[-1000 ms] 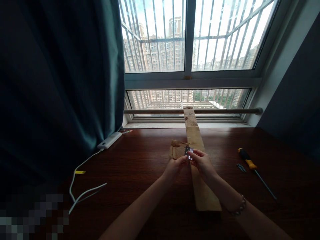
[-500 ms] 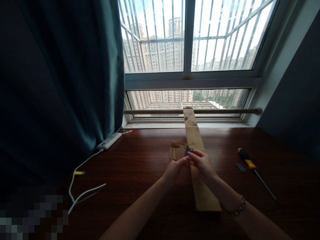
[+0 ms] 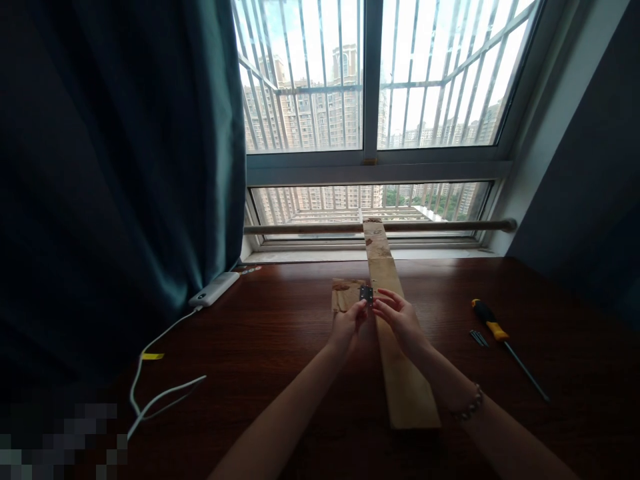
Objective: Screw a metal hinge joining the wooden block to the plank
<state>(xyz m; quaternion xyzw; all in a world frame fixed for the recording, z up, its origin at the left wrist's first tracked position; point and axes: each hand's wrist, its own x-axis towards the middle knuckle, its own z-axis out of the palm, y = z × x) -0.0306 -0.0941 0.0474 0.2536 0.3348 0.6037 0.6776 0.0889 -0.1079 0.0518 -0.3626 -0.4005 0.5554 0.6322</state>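
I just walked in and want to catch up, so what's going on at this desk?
A person's left hand holds what looks like a small dark hinge, with the fingertips of the right hand close at its edge. Both hands are over the desk, near a short wood block and a long board. Off to the right lie a screwdriver and what look like screws, neither in hand.

One head-worn camera looks forward and down across the table (image 3: 280,340) toward the window (image 3: 371,120).
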